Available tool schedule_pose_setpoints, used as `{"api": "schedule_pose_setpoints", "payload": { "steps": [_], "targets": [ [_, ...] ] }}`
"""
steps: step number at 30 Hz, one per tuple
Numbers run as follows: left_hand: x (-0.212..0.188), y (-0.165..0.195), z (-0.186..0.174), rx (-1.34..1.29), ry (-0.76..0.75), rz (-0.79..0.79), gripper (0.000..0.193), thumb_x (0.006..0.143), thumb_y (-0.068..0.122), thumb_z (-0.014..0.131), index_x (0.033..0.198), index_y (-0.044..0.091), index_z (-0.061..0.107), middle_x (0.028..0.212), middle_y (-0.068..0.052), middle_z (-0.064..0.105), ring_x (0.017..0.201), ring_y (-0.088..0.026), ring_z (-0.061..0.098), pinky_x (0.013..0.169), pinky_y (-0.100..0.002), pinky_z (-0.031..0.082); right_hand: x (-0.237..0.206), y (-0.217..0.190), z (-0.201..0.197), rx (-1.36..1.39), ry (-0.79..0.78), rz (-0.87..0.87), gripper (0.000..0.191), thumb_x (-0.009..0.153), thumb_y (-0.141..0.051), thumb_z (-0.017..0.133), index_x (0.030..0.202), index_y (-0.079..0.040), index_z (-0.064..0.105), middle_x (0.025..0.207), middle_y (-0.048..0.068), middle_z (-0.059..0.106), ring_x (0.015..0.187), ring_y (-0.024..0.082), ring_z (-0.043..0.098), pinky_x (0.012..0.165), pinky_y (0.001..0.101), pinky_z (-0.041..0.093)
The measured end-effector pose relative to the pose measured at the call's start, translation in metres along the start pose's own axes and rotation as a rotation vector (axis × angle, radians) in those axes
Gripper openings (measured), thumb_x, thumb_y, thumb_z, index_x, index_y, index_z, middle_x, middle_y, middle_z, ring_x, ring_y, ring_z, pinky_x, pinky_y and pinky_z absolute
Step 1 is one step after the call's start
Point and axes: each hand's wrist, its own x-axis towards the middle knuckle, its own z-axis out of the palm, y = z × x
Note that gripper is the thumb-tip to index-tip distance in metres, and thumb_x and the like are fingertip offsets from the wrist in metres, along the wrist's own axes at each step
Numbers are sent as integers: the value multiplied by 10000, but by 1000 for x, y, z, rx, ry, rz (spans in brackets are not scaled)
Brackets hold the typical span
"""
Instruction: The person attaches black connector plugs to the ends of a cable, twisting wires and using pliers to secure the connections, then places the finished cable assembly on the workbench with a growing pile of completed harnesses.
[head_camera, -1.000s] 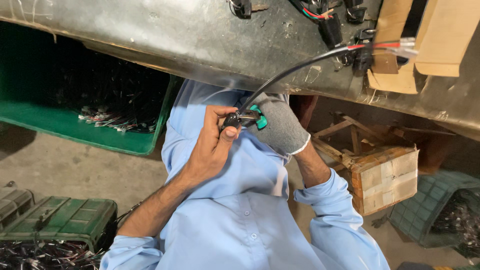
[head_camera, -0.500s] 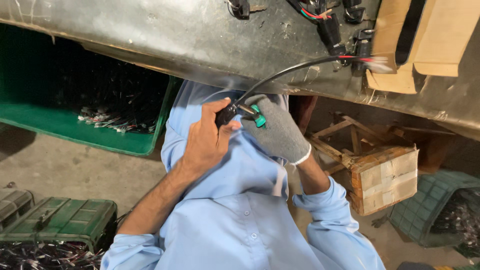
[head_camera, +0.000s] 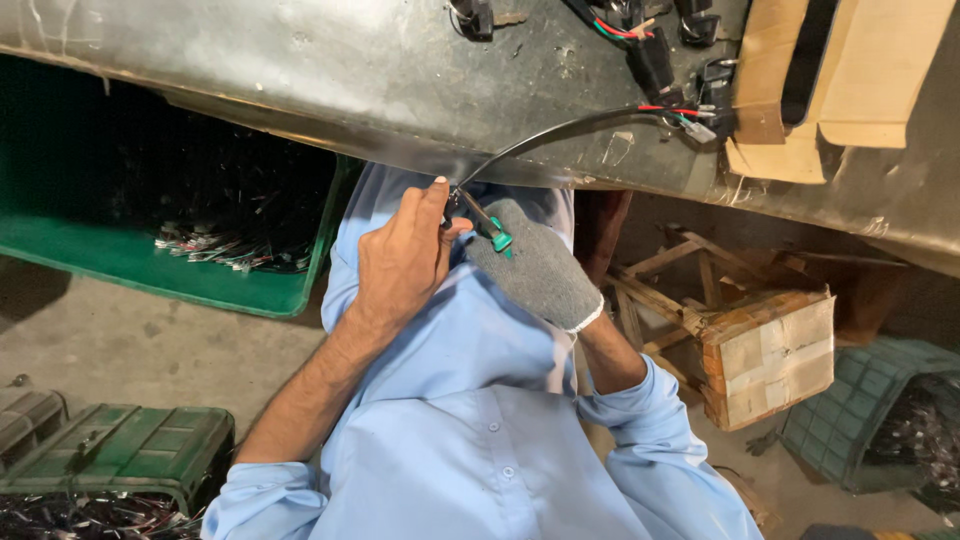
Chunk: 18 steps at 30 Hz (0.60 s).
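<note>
Pinched between bare left hand (head_camera: 400, 265) and grey knit-gloved right hand (head_camera: 535, 270): a thin black cable (head_camera: 560, 130), green connector (head_camera: 499, 240) at its near end. Long axis slanting up and away rightward, toward red-and-green wire ends (head_camera: 690, 118) on the dull metal bench (head_camera: 300, 70).

Single head-worn view, steeply downward, close over the hands, bench edge above, floor below.
</note>
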Motion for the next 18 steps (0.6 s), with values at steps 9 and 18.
{"api": "schedule_pose_setpoints", "payload": {
  "steps": [9, 18],
  "targets": [
    [10, 7, -9, 34, -36, -1, 486, 995, 263, 725, 1354, -26, 568, 936, -118, 585, 710, -274, 650, 528, -391, 476, 2, -3, 4, 42, -3, 79, 323, 961, -310, 675, 1159, -73, 581, 819, 194, 700, 781, 396, 697, 674, 459, 521],
    [-13, -12, -17, -423, 146, -263, 392, 1085, 267, 645, 1367, 50, 479, 1099, -150, 595, 910, -289, 641, 823, -380, 534, 1, -39, -31, -151, 141, -380, 356, 866, -282, 779, 1100, -75, 610, 857, 109, 685, 832, 346, 658, 812, 490, 485]
  ]
}}
